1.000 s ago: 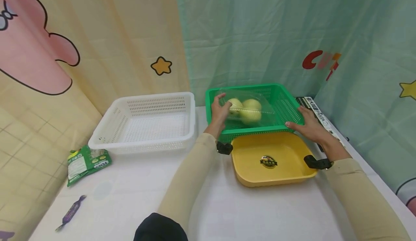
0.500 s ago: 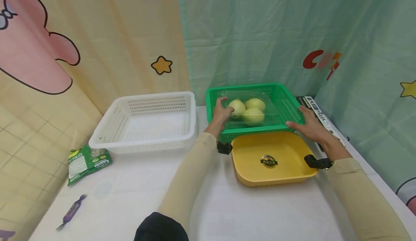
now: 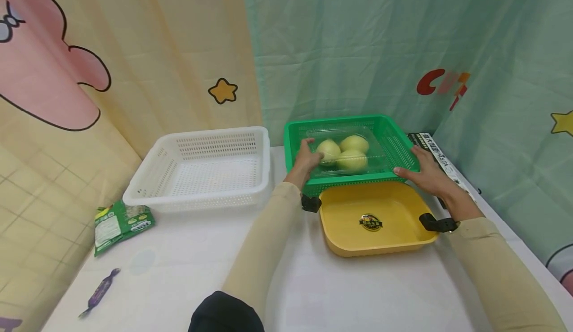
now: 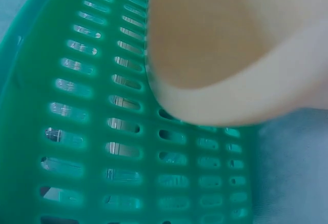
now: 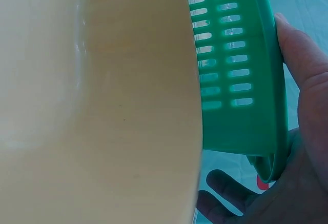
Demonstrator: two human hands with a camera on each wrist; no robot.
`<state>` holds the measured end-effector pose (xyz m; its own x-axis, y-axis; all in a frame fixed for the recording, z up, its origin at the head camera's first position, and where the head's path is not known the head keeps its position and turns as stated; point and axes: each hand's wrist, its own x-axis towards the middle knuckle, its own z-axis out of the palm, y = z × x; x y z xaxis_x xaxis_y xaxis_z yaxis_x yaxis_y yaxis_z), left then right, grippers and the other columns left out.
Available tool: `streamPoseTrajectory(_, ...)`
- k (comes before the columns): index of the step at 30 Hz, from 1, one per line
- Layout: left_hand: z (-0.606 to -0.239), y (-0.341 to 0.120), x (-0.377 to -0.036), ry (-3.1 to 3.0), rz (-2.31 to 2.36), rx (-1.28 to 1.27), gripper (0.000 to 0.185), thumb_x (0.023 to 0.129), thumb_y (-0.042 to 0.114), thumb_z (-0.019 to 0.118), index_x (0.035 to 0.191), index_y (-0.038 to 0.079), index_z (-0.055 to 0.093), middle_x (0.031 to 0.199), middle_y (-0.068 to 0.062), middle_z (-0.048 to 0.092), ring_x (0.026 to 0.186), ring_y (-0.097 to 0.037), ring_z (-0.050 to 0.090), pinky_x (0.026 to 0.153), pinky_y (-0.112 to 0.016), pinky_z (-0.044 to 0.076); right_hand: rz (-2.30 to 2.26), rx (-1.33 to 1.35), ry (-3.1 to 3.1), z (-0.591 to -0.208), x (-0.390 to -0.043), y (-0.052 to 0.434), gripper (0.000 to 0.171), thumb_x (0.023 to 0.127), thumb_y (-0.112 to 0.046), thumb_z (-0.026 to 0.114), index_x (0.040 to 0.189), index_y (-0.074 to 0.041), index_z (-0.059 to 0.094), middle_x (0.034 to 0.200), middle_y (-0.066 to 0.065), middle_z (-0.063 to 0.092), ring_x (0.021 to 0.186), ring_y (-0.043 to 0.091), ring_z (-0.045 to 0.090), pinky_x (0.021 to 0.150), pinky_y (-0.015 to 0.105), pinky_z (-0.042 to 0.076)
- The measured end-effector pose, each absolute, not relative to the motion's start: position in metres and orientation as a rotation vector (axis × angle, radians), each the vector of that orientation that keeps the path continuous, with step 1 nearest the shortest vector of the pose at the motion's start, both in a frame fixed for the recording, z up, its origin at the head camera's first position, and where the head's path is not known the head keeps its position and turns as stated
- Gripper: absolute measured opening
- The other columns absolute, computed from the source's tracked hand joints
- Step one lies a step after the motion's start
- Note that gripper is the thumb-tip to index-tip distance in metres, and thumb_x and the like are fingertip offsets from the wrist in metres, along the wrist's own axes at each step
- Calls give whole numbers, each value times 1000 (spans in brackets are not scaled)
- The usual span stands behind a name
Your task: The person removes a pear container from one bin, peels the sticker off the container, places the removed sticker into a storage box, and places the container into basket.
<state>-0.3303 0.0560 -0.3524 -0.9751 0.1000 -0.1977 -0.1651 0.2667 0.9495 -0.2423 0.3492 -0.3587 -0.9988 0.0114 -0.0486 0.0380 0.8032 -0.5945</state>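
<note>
Inside the green basket (image 3: 400, 149) lies a clear plastic box (image 3: 377, 159) with pale yellow-green round fruits (image 3: 351, 160) showing through it. My left hand (image 3: 305, 162) holds the box by its left end, thumb toward the fruit. At the basket's front right corner, my right hand (image 3: 427, 173) grips the rim, thumb along the front and fingers round the side. The right wrist view shows that thumb against the green rim (image 5: 274, 44). In the left wrist view the slotted basket wall (image 4: 97, 142) shows, but the left hand and the box are hidden.
A yellow tray (image 3: 344, 230) stands right in front of the green basket, under both wrists. To the left is a white basket (image 3: 197, 203), with a green packet (image 3: 117, 228) and a purple-wrapped candy (image 3: 101, 292) nearby. A black-and-white package (image 3: 440, 158) lies behind my right hand.
The clear box has come down flatter inside the green basket and shifted slightly right, with my left hand following; three fruits now show instead of two. My right hand has stayed put.
</note>
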Motion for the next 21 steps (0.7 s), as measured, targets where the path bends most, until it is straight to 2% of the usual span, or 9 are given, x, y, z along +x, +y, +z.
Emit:
streamPoseTrajectory(3,-352,57,-331,2332,1741,-75,57,93,13,55,143,24,30,146,-18,37,103,-28,50,84,-38,43,-975,46,2941,-359,-242,349,101,89,-54,53,149,0,-7,155,26,-15,140,53,0,105,73,12)
streamPoseTrajectory(6,-352,57,-331,2349,1706,-92,57,94,13,54,144,25,29,144,-18,39,91,-24,44,72,-34,38,-975,40,2942,-359,-242,349,101,89,-53,53,149,0,-7,155,26,-15,140,53,-1,105,73,12)
streamPoseTrajectory(8,-352,57,-331,2360,1693,-104,56,94,14,54,143,25,29,144,-18,39,92,-24,44,69,-32,37,-975,31,2943,-359,-242,349,100,89,-53,53,149,0,-7,155,27,-15,140,53,-1,105,73,13)
streamPoseTrajectory(12,-352,57,-331,2389,1692,-115,59,93,13,55,144,26,28,143,-19,40,104,-28,44,66,-32,37,-976,14,2943,-359,-242,350,100,90,-53,52,149,0,-7,155,26,-15,140,53,-2,105,73,13)
streamPoseTrajectory(14,-352,57,-331,2413,1695,-120,62,92,12,56,144,27,26,142,-19,42,103,-27,44,64,-31,37,-975,8,2941,-360,-242,350,99,90,-53,52,150,-1,-7,155,26,-16,140,53,-3,105,73,13)
streamPoseTrajectory(17,-352,58,-331,2456,1691,-137,65,91,11,58,145,28,25,136,-18,48,86,-22,43,58,-30,36,-972,2,2938,-360,-243,351,99,90,-53,52,150,-1,-7,155,26,-16,141,52,-3,105,73,13)
streamPoseTrajectory(21,-350,58,-330,2475,1709,-113,66,91,11,58,146,26,24,138,-18,48,70,-18,40,56,-29,35,-964,3,2939,-359,-243,351,99,90,-53,52,149,0,-7,155,26,-16,141,52,-3,105,73,13)
